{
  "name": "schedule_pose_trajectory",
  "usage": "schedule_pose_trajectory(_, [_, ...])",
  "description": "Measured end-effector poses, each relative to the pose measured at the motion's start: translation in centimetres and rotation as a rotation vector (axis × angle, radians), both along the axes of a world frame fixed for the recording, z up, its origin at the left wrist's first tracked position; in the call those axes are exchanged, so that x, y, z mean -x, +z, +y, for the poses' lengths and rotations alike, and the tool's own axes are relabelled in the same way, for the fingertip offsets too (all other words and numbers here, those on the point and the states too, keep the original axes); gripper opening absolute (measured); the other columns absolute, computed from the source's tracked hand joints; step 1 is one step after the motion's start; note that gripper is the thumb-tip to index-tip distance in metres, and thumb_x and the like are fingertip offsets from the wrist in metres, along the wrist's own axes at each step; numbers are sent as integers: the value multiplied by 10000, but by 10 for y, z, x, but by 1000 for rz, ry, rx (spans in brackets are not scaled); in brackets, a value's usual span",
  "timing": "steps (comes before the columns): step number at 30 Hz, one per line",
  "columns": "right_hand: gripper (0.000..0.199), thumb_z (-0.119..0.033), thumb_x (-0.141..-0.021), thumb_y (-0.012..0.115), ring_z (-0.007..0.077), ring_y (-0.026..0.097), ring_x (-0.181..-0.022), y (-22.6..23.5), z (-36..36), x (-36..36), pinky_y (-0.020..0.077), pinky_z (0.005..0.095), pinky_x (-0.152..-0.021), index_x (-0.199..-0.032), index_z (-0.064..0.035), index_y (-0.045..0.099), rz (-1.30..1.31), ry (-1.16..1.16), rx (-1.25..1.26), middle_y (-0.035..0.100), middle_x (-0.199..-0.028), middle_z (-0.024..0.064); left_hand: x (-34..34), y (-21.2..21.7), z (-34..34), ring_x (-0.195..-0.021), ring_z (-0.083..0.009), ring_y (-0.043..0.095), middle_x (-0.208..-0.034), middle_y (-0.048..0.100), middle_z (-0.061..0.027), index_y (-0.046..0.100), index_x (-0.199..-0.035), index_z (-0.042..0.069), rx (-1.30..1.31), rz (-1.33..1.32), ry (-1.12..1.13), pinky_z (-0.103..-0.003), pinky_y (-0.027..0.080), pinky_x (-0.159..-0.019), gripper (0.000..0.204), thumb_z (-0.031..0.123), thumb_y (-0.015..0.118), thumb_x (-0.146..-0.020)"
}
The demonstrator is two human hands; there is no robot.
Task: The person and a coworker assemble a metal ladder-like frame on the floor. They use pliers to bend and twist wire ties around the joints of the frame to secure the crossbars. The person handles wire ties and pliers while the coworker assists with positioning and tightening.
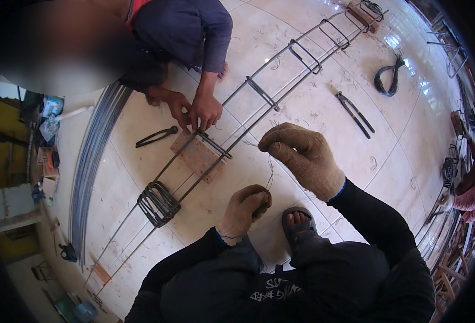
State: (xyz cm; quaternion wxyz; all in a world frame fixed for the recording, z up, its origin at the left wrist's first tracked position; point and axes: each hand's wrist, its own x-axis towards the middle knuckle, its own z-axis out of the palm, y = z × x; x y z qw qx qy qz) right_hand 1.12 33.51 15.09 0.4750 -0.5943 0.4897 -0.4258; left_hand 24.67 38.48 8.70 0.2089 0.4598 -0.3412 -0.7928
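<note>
My right hand (306, 160), in a tan work glove, is raised at the centre with thumb and fingers pinching several thin tie wires (271, 171). Strands stick out past its fingertips and hang toward my left hand (244, 212). That hand, gloved too, is lower and curled closed beside the wires' lower ends; whatever lies inside its fingers is hidden. Just beyond both hands, a long rebar cage (243, 133) runs diagonally across the floor, with square stirrups (262, 93) spaced along it. A bunch of loose stirrups (159, 204) is gathered around its near-left part.
Across the cage, a crouching co-worker's hands (197, 111) work at a stirrup above a wooden block (198, 156). Pincers (156, 137) lie left, yellow-and-black-handled pincers (355, 114) right, near a wire coil (389, 78). Long rebars (94, 156) curve along the left. Wire scraps litter the tiles.
</note>
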Motion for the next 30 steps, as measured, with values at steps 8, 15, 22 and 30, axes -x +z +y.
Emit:
schedule_pose_trajectory(8, [211,-81,-1068,670,230,716,-1173,-12,16,-21,576,379,-1046,-1164,49,804,-144,-145,-88,736,-1358,151,12,12,-19,-1032,-172,667,-1281,718,-129,545,-1543,-26,248,178,126,-342,543,-977,462,244,502,-1170])
schedule_pose_trajectory(15, [202,-103,-1027,708,262,743,-1173,-17,23,-33,589,375,-1027,-1146,-13,844,-78,-145,-62,766,-1335,152,9,23,-31,-806,-142,574,-966,603,-25,596,-1271,9,348,42,-33,-320,495,-759,393,373,467,-1204])
schedule_pose_trajectory(22, [230,-134,-1027,741,260,749,-1159,-13,21,-27,586,373,-1053,-1190,-4,836,-231,70,-199,782,-1261,152,-3,17,-29,-576,-117,362,-666,365,30,437,-812,164,-229,420,31,-308,292,-573,413,395,492,-1150])
schedule_pose_trajectory(30, [224,-68,-948,787,251,750,-999,-12,23,-30,607,370,-909,-1155,-9,847,-136,88,-16,785,-1085,119,-2,7,-20,-575,-114,341,-653,334,38,432,-796,177,-465,709,-4,-315,262,-551,436,439,495,-1139])
